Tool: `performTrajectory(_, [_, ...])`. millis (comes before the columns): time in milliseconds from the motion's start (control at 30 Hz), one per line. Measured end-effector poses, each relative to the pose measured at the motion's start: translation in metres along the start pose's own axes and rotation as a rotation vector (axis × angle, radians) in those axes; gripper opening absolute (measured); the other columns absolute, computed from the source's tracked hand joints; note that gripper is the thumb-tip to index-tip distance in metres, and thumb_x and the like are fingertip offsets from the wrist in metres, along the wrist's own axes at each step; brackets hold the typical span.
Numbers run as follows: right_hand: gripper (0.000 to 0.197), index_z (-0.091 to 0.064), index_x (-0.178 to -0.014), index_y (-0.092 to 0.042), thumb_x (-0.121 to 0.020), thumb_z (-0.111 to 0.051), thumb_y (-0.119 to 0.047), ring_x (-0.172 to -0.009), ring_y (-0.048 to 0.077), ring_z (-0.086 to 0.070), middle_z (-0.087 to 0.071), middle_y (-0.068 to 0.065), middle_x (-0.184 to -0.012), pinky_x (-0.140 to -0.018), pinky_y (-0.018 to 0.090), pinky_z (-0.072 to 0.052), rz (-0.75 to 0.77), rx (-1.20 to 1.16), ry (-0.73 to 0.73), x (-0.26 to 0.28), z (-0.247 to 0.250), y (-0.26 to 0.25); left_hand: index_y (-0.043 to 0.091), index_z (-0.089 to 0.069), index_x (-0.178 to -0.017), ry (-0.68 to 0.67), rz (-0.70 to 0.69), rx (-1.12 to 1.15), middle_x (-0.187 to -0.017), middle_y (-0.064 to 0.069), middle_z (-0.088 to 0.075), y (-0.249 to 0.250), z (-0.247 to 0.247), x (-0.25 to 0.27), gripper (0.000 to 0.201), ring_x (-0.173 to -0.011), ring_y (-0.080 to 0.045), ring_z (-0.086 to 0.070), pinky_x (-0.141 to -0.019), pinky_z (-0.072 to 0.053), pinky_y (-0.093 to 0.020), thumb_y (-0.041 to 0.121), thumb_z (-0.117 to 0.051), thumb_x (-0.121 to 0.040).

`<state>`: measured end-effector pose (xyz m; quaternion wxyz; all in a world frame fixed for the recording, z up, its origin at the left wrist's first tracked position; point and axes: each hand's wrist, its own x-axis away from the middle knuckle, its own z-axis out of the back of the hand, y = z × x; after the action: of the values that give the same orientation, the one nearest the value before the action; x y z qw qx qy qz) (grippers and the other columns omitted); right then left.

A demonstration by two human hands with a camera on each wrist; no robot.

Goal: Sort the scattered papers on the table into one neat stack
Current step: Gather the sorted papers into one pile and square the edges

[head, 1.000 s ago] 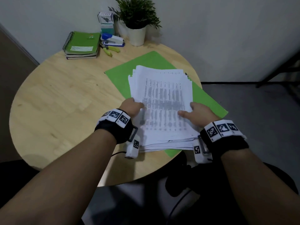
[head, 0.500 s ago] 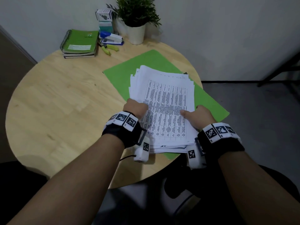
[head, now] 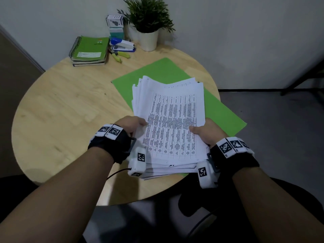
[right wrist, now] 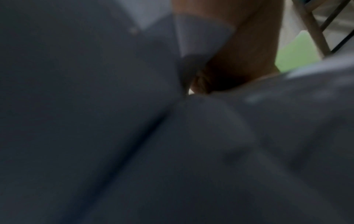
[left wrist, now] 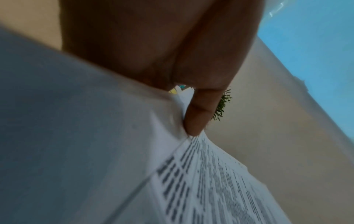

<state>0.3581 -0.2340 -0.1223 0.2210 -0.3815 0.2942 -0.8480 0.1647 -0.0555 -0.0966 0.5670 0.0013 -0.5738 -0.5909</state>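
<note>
A thick stack of white printed papers (head: 172, 120) lies over a green folder (head: 157, 72) on the round wooden table (head: 61, 111). Its far edges fan out unevenly. My left hand (head: 135, 124) grips the stack's left side, thumb on the top sheet. The left wrist view shows that thumb (left wrist: 199, 115) pressed on the papers (left wrist: 220, 181). My right hand (head: 204, 131) grips the right side, thumb on top, fingers hidden beneath. In the right wrist view the papers (right wrist: 114, 121) fill the blurred frame, with the hand (right wrist: 239, 57) above them.
At the table's far side sit green spiral notebooks (head: 90, 50), a blue-and-white stapler (head: 122, 44), a green highlighter (head: 121, 56), small stacked boxes (head: 115, 25) and a potted plant (head: 148, 23). The near table edge (head: 140, 199) lies just below the stack. Bare wood spreads to the left.
The near end of the stack has lifted toward me in both hands. My hands have drawn closer together on its sides, squaring the sheets.
</note>
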Motion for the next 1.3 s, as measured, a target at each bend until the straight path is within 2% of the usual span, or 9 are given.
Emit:
performTrajectory(100, [0.101, -0.046, -0.134, -0.018, -0.050, -0.059, -0.072, -0.108, 0.025, -0.060, -0.059, 0.003, -0.129, -0.092, 0.043, -0.050, 0.026, -0.015, 0.014, -0.011, -0.004, 0.009, 0.003, -0.065, -0.097, -0.048, 0.003, 0.074, -0.106, -0.022, -0.065, -0.004, 0.002, 0.005, 0.026, -0.088, -0.030, -0.060, -0.098, -0.048, -0.049, 0.021, -0.072, -0.079])
performTrajectory(200, [0.102, -0.049, -0.132, -0.020, -0.045, -0.056, -0.074, -0.106, 0.024, -0.062, -0.061, 0.000, -0.125, -0.092, 0.045, -0.051, 0.040, -0.035, -0.009, -0.016, -0.006, 0.018, -0.002, -0.066, -0.111, -0.094, -0.021, 0.128, -0.111, -0.025, -0.068, -0.005, 0.003, 0.014, 0.042, -0.099, -0.040, -0.065, -0.099, -0.047, -0.058, 0.016, -0.072, -0.074])
performTrajectory(400, [0.062, -0.056, -0.123, -0.018, -0.068, -0.073, -0.041, -0.097, 0.026, -0.067, -0.069, 0.002, -0.111, -0.091, 0.051, -0.051, 0.071, -0.303, 0.021, 0.005, 0.001, 0.003, 0.016, -0.048, -0.121, -0.028, -0.375, 0.099, -0.098, -0.015, -0.055, 0.021, 0.000, 0.055, 0.051, -0.076, -0.030, -0.056, -0.064, -0.057, -0.047, 0.007, -0.062, -0.073])
performTrajectory(533, [0.034, -0.058, -0.121, -0.017, -0.088, -0.063, -0.008, -0.103, 0.026, -0.067, -0.068, 0.007, -0.116, -0.088, 0.045, -0.052, 0.203, -0.607, -0.041, 0.031, 0.007, -0.020, 0.021, -0.048, -0.120, -0.028, -0.593, 0.073, -0.098, -0.010, -0.056, 0.032, 0.028, 0.078, 0.044, -0.079, -0.026, -0.056, -0.075, -0.055, -0.051, 0.002, -0.065, -0.084])
performTrajectory(633, [0.039, -0.051, -0.129, -0.013, -0.091, -0.056, -0.006, -0.104, 0.021, -0.066, -0.066, 0.004, -0.118, -0.085, 0.038, -0.056, 0.297, -0.679, -0.093, 0.051, 0.003, -0.039, 0.032, -0.052, -0.115, -0.010, -0.646, 0.148, -0.103, -0.003, -0.061, 0.019, 0.057, 0.084, 0.049, -0.089, -0.024, -0.058, -0.080, -0.051, -0.042, -0.001, -0.067, -0.082])
performTrajectory(767, [0.050, -0.044, -0.137, -0.017, -0.090, -0.061, -0.009, -0.114, 0.019, -0.061, -0.062, -0.002, -0.126, -0.097, 0.044, -0.049, 0.436, -0.524, -0.034, 0.074, -0.023, -0.067, 0.025, -0.047, -0.119, 0.101, -0.652, 0.220, -0.093, -0.012, -0.054, -0.018, 0.083, 0.088, 0.049, -0.067, -0.021, -0.055, -0.058, -0.054, -0.036, 0.003, -0.063, -0.078])
performTrajectory(900, [0.042, -0.049, -0.132, -0.019, -0.092, -0.059, -0.010, -0.105, 0.012, -0.061, -0.063, -0.006, -0.117, -0.098, 0.039, -0.048, 0.545, -0.356, 0.116, 0.096, -0.058, -0.108, 0.037, -0.051, -0.114, 0.304, -0.654, 0.332, -0.115, -0.013, -0.062, -0.052, 0.102, 0.094, 0.049, -0.104, -0.034, -0.061, -0.089, -0.052, -0.059, 0.005, -0.063, -0.080])
performTrajectory(1067, [0.040, -0.052, -0.129, -0.014, -0.090, -0.060, -0.008, -0.097, 0.011, -0.061, -0.064, -0.005, -0.108, -0.081, 0.022, -0.047, 0.725, -0.388, 0.168, 0.117, -0.078, -0.153, 0.008, -0.040, -0.138, 0.394, -0.774, 0.458, -0.122, -0.011, -0.061, -0.057, 0.136, 0.116, 0.064, -0.115, -0.026, -0.059, -0.099, -0.049, -0.048, -0.007, -0.058, -0.078])
performTrajectory(1300, [0.061, -0.051, -0.125, 0.002, -0.069, -0.071, -0.009, -0.105, 0.029, -0.066, -0.067, 0.017, -0.113, -0.093, 0.045, -0.052, 0.689, -0.645, -0.021, 0.132, -0.100, -0.154, 0.032, -0.034, -0.125, 0.312, -0.863, 0.575, -0.124, 0.002, -0.055, -0.082, 0.163, 0.135, 0.076, -0.107, 0.000, -0.060, -0.088, -0.049, -0.021, 0.025, -0.073, -0.060])
